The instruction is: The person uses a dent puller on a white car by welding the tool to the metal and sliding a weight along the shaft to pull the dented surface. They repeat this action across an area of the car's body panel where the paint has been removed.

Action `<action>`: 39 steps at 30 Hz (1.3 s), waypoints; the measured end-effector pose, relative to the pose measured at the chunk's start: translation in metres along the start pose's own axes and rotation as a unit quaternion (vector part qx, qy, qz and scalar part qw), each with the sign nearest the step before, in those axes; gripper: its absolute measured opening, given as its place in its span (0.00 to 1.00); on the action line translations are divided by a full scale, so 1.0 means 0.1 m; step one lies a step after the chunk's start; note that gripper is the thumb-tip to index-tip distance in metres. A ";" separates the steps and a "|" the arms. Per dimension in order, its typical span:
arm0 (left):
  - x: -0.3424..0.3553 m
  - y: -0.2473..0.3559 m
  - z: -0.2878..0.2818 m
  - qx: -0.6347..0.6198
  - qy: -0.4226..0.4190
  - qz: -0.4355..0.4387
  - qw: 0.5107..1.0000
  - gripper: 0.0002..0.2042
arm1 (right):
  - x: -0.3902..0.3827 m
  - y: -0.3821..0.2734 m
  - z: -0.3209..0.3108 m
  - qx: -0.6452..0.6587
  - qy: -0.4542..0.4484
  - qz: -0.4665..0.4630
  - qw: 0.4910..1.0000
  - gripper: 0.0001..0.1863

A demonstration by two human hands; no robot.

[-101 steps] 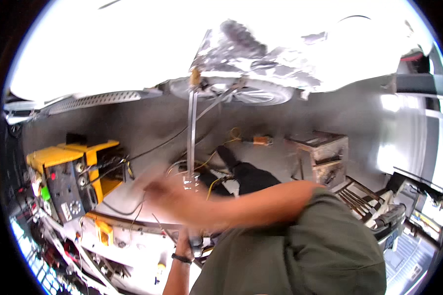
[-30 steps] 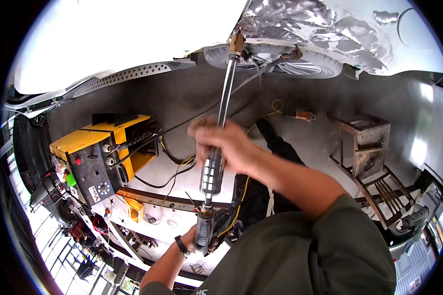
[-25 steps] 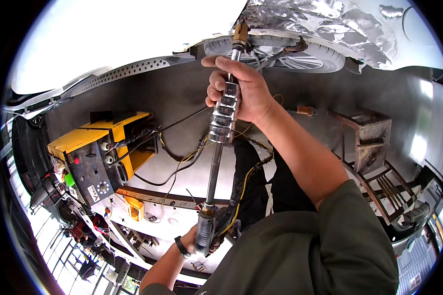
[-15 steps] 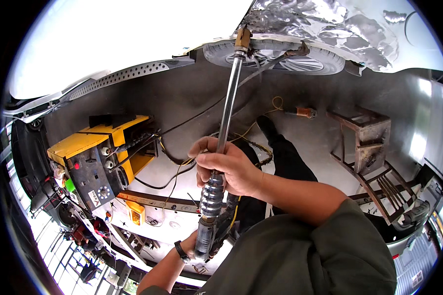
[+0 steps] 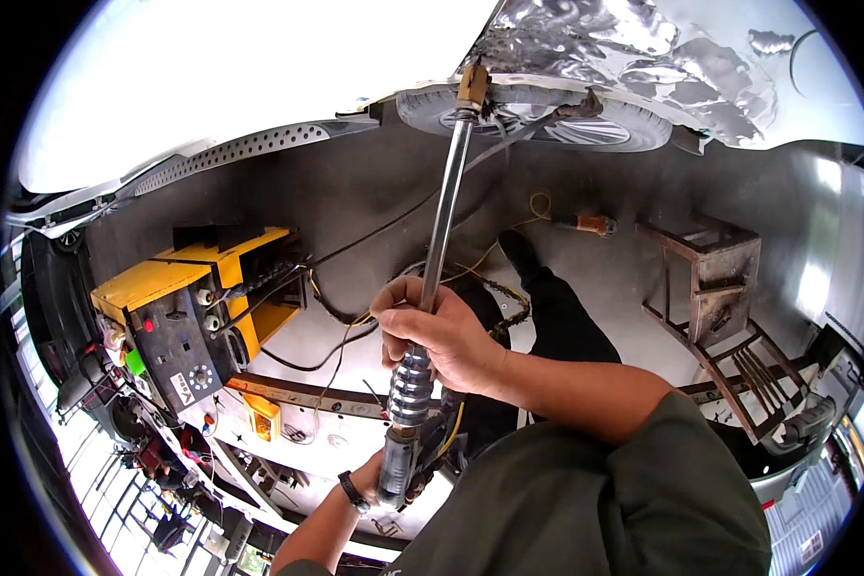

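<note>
steel, likely heavy, stiff and slick, the slide hammer (image 5: 448, 204) points towards the white car (image 5: 259, 86), best gripped where the right hand (image 5: 446, 338) curls round its ridged weight's (image 5: 410, 392) top and the left hand (image 5: 368, 476) clasps the rear handle (image 5: 396, 468), fingers mostly hidden.

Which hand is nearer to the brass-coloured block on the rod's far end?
Right. The right hand is around the metal rod, partway between the brass-coloured block and the grey handle; the left hand is farther, at that handle.
</note>
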State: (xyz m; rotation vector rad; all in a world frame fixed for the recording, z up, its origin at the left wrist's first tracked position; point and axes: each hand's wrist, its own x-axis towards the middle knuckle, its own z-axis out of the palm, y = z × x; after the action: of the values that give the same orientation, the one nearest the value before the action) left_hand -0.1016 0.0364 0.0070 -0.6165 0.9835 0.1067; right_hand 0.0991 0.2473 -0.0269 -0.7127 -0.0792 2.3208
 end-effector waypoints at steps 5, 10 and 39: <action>-0.01 0.01 -0.08 0.009 0.017 0.016 1.000 0.29 | 0.24 -0.56 -0.03 -0.035 -0.004 0.019 0.999 0.23; -0.04 0.03 -0.03 0.012 -0.049 0.054 0.997 0.30 | 0.21 -0.30 -0.11 -0.023 0.013 -0.059 0.998 0.22; 0.46 -0.30 0.00 -0.024 0.029 0.075 0.996 0.28 | -0.08 -0.21 -0.13 -0.071 0.015 0.091 0.993 0.07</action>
State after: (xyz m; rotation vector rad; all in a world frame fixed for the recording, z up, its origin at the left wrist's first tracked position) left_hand -0.0652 0.0032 -0.0174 -0.5914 1.0855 0.2464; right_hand 0.1238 0.2563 -0.0288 -0.8557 -0.1731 2.4957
